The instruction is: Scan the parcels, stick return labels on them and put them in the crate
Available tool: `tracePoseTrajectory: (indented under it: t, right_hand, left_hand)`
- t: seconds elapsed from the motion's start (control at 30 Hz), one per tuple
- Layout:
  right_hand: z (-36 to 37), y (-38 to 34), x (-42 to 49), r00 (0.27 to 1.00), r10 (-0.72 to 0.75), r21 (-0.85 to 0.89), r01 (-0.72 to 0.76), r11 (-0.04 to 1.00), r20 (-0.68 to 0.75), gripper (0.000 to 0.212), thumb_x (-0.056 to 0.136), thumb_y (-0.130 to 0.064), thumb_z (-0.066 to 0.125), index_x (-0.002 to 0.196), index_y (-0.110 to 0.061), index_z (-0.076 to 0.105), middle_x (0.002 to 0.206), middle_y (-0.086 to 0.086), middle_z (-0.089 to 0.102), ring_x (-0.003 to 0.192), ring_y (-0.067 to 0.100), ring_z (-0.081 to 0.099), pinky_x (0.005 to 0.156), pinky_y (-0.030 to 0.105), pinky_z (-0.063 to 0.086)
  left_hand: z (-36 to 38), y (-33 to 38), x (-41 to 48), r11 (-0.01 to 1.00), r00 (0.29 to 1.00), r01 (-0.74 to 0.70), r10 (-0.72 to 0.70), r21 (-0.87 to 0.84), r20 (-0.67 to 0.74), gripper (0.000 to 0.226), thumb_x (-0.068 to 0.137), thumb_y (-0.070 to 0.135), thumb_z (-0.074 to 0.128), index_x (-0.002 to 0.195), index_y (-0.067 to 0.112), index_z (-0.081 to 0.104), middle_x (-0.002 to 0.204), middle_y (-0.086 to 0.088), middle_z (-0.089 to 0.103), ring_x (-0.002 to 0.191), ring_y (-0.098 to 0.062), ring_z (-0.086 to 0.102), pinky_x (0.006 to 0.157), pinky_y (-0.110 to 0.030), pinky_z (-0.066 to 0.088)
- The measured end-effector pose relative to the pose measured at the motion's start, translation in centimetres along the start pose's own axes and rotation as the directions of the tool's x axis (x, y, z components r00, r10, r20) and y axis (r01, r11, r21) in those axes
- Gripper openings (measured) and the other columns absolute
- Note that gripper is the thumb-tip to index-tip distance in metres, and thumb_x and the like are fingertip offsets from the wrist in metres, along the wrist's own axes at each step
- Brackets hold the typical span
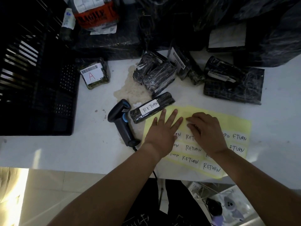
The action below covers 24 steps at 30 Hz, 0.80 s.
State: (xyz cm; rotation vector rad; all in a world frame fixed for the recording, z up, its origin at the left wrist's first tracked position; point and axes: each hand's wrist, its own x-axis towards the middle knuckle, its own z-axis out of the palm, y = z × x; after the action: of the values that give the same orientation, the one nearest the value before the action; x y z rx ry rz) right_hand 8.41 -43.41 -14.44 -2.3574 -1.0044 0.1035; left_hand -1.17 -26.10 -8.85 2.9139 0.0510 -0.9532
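Note:
A yellow sheet of white RETURN labels (231,126) lies on the white table. My left hand (164,128) rests flat on the sheet's left part with straight fingers. My right hand (205,128) lies on the sheet with curled fingers, its fingertips at a label's edge; whether it pinches a label is unclear. A small black-wrapped parcel with a RETURN label (152,107) lies just beyond my left fingers. A black and blue barcode scanner (121,121) lies left of it. The black crate (37,88) stands at the left.
Several black-wrapped parcels (154,74) lie in a cluster behind, one flat one (234,85) at the right and one marked "A" (95,73) near the crate. Large black bags (211,17) fill the back. A stain (130,90) marks the table. The table's front edge is close to me.

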Motion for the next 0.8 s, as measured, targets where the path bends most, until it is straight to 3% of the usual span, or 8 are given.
tracePoseTrajectory:
  t: [0.3,0.57,0.67,0.73,0.8]
  right_hand:
    - [-0.8,-0.4,0.8,0.997,-0.006,0.033,0.004,0.999,0.076,0.006,0.092,-0.019,0.065,0.095,-0.017,0.07,0.097,-0.005,0.064,0.078,0.018,0.06,0.068,0.041,0.048]
    - [-2.3,-1.1,2.6,0.972,-0.06,-0.143,0.094,0.985,0.227,0.004,0.09,-0.021,0.06,0.092,-0.018,0.061,0.091,-0.001,0.056,0.069,0.022,0.057,0.053,0.035,0.048]
    - [-2.3,-1.0,2.3,0.961,-0.092,-0.21,0.15,0.966,0.262,0.002,0.093,-0.014,0.058,0.093,-0.015,0.056,0.089,0.002,0.053,0.067,0.024,0.053,0.051,0.038,0.046]
    - [-2.8,-0.9,2.0,0.956,-0.07,-0.117,0.107,0.987,0.284,0.007,0.096,-0.011,0.055,0.094,-0.017,0.051,0.091,-0.002,0.05,0.073,0.022,0.051,0.059,0.037,0.044]
    - [-3.8,-1.0,1.7,0.961,0.032,0.08,-0.056,0.995,0.276,0.006,0.101,-0.015,0.047,0.097,-0.019,0.049,0.094,-0.006,0.052,0.081,0.016,0.05,0.066,0.031,0.043]
  left_hand:
    - [-0.1,0.1,-0.1,1.0,1.0,0.0,0.0,0.018,-0.002,0.066,0.11,0.04,0.024,0.158,0.027,-0.02,0.162,-0.001,-0.034,0.151,-0.038,-0.024,0.126,-0.049,0.008]
    - [-0.1,0.0,-0.2,1.0,1.0,-0.009,0.009,-0.006,-0.007,0.066,0.11,0.04,0.024,0.158,0.027,-0.019,0.162,0.0,-0.034,0.151,-0.037,-0.024,0.126,-0.049,0.008]
    - [-0.3,-0.1,-0.1,0.999,1.0,-0.014,0.014,-0.033,-0.01,0.067,0.11,0.039,0.027,0.159,0.028,-0.017,0.163,0.0,-0.032,0.151,-0.037,-0.023,0.126,-0.049,0.008]
    - [-0.4,-0.2,-0.1,0.998,1.0,-0.022,0.021,-0.058,-0.017,0.068,0.109,0.039,0.031,0.16,0.029,-0.013,0.164,0.001,-0.029,0.152,-0.036,-0.02,0.125,-0.049,0.01]
    - [-0.6,-0.3,-0.1,0.997,0.999,-0.029,0.026,-0.078,-0.033,0.069,0.108,0.039,0.035,0.161,0.03,-0.008,0.166,0.001,-0.025,0.154,-0.035,-0.016,0.124,-0.049,0.014]
